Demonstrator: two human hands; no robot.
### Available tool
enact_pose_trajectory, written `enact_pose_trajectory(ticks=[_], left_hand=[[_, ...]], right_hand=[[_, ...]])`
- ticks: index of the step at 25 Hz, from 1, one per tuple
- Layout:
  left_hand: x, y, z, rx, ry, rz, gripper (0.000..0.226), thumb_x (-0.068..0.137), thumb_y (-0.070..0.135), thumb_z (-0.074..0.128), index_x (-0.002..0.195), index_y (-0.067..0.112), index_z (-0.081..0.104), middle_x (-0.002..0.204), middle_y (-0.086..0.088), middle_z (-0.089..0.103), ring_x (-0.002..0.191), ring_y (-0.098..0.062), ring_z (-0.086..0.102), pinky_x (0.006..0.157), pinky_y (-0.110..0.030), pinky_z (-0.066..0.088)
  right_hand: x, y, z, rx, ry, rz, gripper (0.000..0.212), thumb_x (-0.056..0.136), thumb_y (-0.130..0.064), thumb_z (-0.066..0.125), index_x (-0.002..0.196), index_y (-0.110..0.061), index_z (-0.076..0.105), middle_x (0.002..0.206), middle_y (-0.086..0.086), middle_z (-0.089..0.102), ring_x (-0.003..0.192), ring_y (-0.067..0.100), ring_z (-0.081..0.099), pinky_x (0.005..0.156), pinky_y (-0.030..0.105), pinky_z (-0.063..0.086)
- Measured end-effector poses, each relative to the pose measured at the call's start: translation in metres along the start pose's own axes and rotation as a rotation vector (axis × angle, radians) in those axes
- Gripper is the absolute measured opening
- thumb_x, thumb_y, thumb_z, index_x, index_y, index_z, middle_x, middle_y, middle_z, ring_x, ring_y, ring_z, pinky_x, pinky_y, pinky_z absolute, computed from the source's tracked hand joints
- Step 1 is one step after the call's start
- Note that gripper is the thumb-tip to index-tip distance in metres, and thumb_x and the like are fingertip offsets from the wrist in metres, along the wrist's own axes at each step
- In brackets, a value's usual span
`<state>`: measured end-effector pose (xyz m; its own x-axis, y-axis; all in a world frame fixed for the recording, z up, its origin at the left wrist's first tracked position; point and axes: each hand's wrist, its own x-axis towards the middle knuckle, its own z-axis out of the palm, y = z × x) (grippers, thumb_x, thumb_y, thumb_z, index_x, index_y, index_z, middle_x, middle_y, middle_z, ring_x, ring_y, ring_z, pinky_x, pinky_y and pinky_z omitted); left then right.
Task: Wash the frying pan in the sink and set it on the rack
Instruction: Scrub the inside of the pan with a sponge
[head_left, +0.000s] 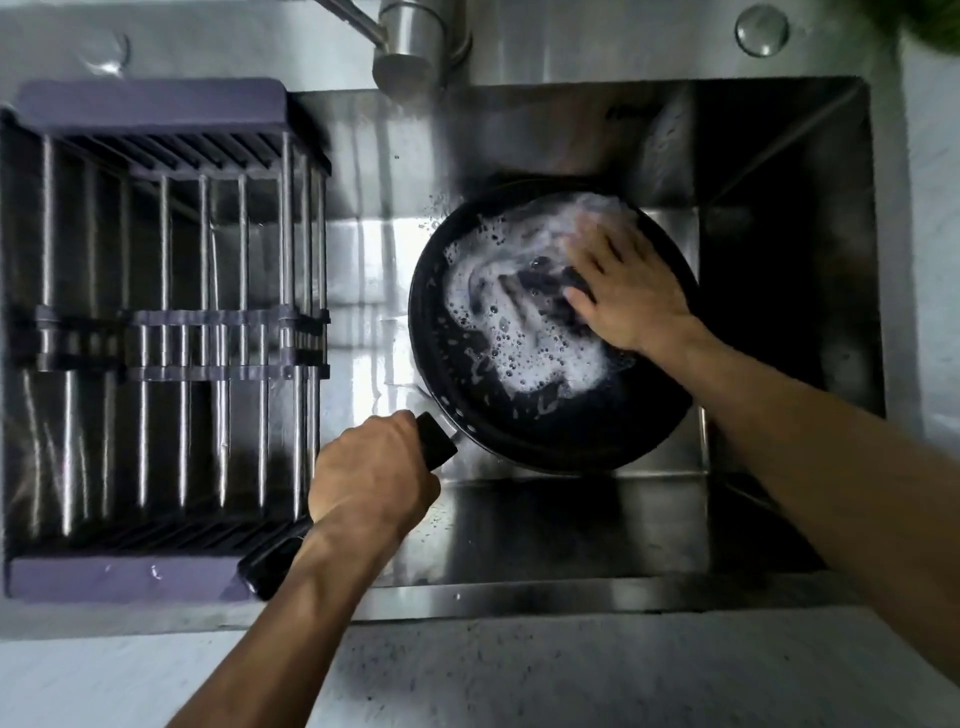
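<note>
Nearest to us, the left hand (371, 475) is wrapped in a full fist around the black handle (434, 439) of the frying pan (550, 332), whose free end juts back over the near rim of the sink (519, 592). The pan sits low in the steel basin, right of centre, its inside coated with white suds (519, 332). The right hand (623, 288) lies flat and spread inside it, pressing a dark sponge (563, 278) that is mostly hidden. We judge the pan rigid and fairly heavy, and slippery while soapy; the handle is the sound place to hold it. Open basin lies around the pan. To the left, spanning the sink, stands the rack (156, 332) with upright bars, holding nothing that we can see. Farthest, the faucet (410, 47) overhangs the back edge, something to clear on lifting.
</note>
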<state>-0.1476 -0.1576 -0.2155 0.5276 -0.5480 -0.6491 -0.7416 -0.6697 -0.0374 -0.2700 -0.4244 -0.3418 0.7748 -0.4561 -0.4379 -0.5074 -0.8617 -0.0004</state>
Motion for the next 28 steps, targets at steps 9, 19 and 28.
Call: enact_pose_trajectory(ticks=[9, 19, 28], left_hand=[[-0.004, 0.003, 0.0, -0.008, 0.052, -0.084, 0.026, 0.079, 0.022, 0.06, 0.104, 0.019, 0.056, 0.084, -0.003, 0.063, 0.065, -0.021, 0.047, 0.058, -0.029, 0.039], [-0.01, 0.01, -0.002, 0.05, 0.094, -0.082, 0.031, 0.08, 0.029, 0.064, 0.106, 0.016, 0.055, 0.087, -0.005, 0.064, 0.065, -0.022, 0.042, 0.058, -0.03, 0.034], [-0.005, 0.008, 0.0, 0.03, 0.08, -0.079, 0.028, 0.078, 0.021, 0.061, 0.106, 0.016, 0.057, 0.09, -0.006, 0.064, 0.076, -0.027, 0.059, 0.06, -0.03, 0.035]], right_hand=[[-0.069, -0.024, 0.012, 0.098, -0.258, 0.145, 0.076, 0.097, -0.065, 0.009, 0.158, -0.022, 0.0, 0.166, 0.007, -0.013, 0.151, 0.033, -0.012, 0.121, 0.046, -0.006], [-0.122, -0.055, 0.007, 0.37, -0.51, -0.023, 0.079, 0.089, -0.079, 0.007, 0.157, -0.038, 0.011, 0.167, -0.002, -0.005, 0.153, 0.023, -0.007, 0.123, 0.043, -0.003], [-0.119, -0.048, -0.013, 0.44, -0.44, -0.024, 0.073, 0.088, -0.08, 0.007, 0.139, -0.043, 0.045, 0.145, -0.005, 0.035, 0.137, 0.022, 0.038, 0.104, 0.037, 0.036]])
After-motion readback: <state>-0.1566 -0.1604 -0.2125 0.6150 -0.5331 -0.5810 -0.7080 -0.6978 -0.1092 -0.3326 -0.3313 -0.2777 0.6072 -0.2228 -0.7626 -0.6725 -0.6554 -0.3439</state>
